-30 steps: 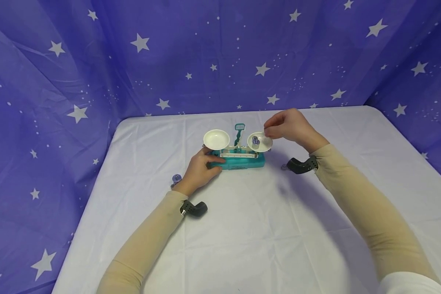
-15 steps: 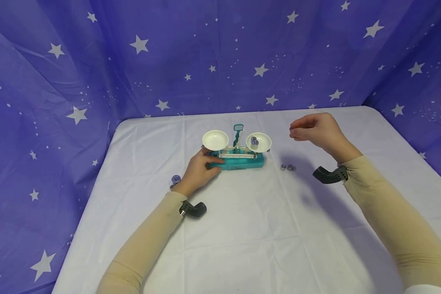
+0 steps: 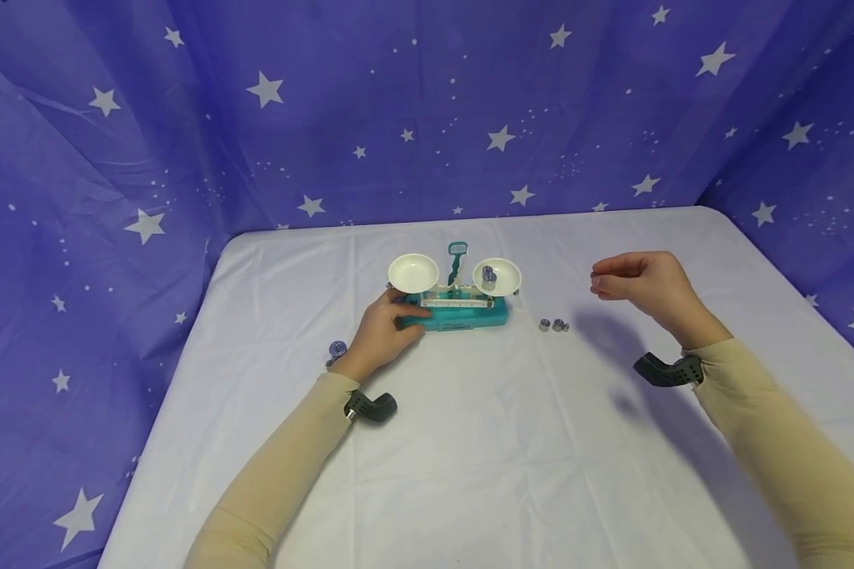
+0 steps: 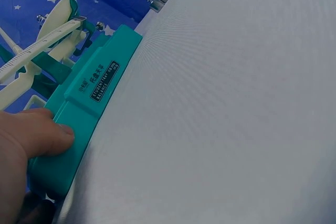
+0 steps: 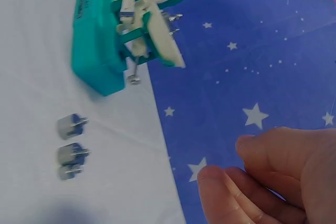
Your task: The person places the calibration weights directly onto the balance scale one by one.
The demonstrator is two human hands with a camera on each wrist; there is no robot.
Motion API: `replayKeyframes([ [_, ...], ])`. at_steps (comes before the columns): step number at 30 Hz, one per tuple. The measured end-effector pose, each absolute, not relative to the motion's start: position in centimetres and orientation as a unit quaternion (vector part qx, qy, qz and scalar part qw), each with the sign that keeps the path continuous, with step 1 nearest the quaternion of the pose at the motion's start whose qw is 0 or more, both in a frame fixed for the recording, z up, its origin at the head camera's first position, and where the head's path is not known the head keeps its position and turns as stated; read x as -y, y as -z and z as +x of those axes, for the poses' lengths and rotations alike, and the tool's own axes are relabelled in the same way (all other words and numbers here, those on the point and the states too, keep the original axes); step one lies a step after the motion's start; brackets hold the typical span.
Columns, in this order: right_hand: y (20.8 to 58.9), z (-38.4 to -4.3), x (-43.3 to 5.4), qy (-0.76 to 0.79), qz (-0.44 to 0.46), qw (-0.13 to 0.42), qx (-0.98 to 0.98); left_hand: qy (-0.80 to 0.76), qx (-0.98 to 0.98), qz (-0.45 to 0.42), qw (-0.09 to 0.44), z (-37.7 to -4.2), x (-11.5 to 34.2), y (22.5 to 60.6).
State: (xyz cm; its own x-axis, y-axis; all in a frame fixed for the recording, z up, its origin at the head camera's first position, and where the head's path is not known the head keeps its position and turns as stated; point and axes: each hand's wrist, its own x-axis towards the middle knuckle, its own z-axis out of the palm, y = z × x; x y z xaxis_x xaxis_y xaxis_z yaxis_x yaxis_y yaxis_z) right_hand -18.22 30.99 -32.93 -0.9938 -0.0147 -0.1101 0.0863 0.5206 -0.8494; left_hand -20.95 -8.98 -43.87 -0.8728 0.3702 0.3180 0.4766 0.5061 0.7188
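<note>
Teal plastic sits mid-frame in my head feed: there's the balance (image 3: pixel 470 318), with the left hand (image 3: pixel 384 336) gripping its left end, thumb across the front. Over at centre right, the right hand (image 3: pixel 651 288) hovers, fingers loosely bent, a slight gap at the thumb, holding nothing I can see. Purple-tinted weights (image 3: pixel 489 279) stand in the right pan (image 3: pixel 510 276); three metal weights (image 3: pixel 558 325) stand below right, on white cloth (image 3: pixel 470 458).

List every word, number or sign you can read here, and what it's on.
"STUDENT TRAY BALANCE": black label on the teal balance base; any smaller print on it is unreadable.
"托盘天平": same base, beside the label; tiny characters next to it are unreadable.
White beam: scale markings, figures too small.
Blue curtain: red mark cut off, right wrist view.
</note>
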Motion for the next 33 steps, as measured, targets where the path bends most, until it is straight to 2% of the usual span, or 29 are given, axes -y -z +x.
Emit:
replayKeyframes([
  [11, 36.3, -17.6, -31.6, 0.485, 0.024, 0.074, -0.871, 0.429, 0.868, -0.242, 0.058, -21.0, 9.0, 44.0],
  [20, 38.1, -17.4, -30.7, 0.441, 0.006, 0.062, -0.895, 0.429, 0.868, -0.242, 0.057, -21.0, 9.1, 44.0],
  [27, 39.3, -17.5, -29.6, 0.458, 0.005, 0.099, -0.884, 0.428, 0.867, -0.247, 0.062, -21.0, 9.1, 44.0],
  [33, 40.1, -17.8, -28.7, 0.447, 0.002, 0.099, -0.889, 0.428, 0.867, -0.248, 0.059, -21.0, 9.1, 43.9],
])
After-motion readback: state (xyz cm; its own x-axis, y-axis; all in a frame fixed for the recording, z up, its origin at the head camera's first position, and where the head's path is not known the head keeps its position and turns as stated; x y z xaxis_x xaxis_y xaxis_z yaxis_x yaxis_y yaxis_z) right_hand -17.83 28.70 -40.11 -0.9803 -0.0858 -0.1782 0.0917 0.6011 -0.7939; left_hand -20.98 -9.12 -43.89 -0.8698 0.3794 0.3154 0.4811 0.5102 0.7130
